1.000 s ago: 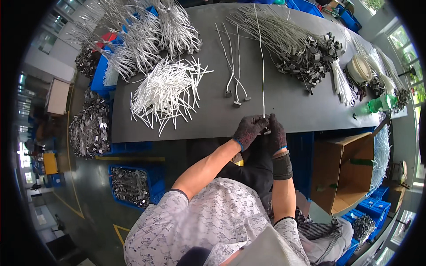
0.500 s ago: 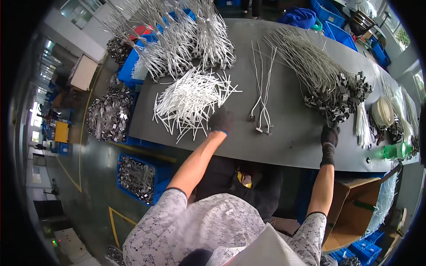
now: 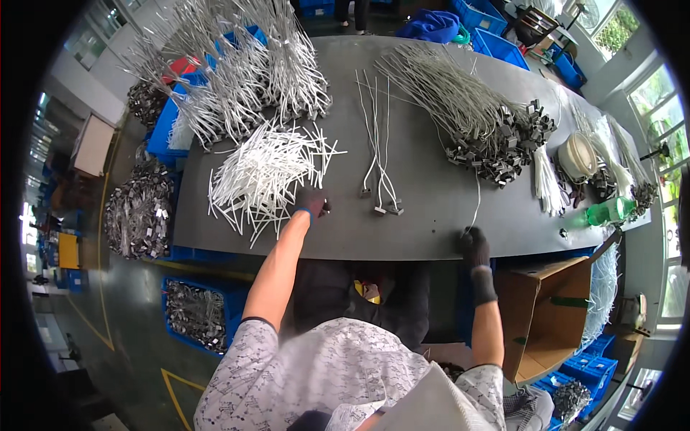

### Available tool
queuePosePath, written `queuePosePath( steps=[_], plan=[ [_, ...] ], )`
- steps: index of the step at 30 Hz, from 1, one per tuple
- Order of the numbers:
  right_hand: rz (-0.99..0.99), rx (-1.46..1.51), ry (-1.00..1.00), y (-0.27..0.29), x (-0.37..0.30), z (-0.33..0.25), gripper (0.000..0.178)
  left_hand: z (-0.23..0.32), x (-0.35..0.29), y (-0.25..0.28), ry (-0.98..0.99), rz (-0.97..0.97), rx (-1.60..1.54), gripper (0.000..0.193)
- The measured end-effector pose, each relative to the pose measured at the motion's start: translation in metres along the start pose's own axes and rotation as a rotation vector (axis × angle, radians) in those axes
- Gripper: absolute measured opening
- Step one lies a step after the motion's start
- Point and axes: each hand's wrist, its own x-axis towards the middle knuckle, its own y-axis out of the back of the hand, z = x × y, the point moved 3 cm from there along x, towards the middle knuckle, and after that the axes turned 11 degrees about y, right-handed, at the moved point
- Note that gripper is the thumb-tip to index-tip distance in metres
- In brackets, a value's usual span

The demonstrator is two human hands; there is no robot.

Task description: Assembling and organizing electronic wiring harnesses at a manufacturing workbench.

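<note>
My right hand, in a dark glove, is closed at the table's front edge on the end of a thin white cable. That cable runs up to a big bundle of grey cables with dark connectors. My left hand, also gloved, is curled at the near right side of a heap of short white tubes; what it holds, if anything, is hidden. Between my hands, a few loose cables lie lengthwise, their connector ends toward me.
Tall cable bundles stand at the back left of the grey table. On the right are a round pale container, a green bottle and more cables. A cardboard box stands below. Blue crates are on the floor.
My right hand has moved back toward me from the bundle, with a cable now stretched from it. My left hand has drawn in and curled. The whole view has shifted.
</note>
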Motion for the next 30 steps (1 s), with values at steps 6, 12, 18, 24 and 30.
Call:
queuePosePath(
  steps=[6,12,18,24,30],
  plan=[
    [0.035,0.531,-0.215,-0.017,-0.132,0.002,0.014,-0.025,-0.043,-0.01,0.266,-0.529,-0.927,0.016],
    [-0.512,-0.564,-0.234,-0.034,-0.295,0.077,0.022,0.007,-0.077,-0.03,0.165,-0.84,-1.075,0.009],
    [-0.371,-0.347,-0.232,-0.025,-0.308,0.02,0.023,0.055,-0.121,-0.098,-0.007,-0.903,-1.126,0.01],
    [-0.354,-0.481,0.048,-0.029,-0.235,-0.055,0.019,0.107,-0.162,-0.124,-0.173,-0.517,-1.236,0.011],
    [-0.551,-0.586,-0.1,-0.015,-0.249,-0.045,0.024,0.124,-0.173,-0.061,-0.63,0.069,-1.313,0.008]
  ],
)
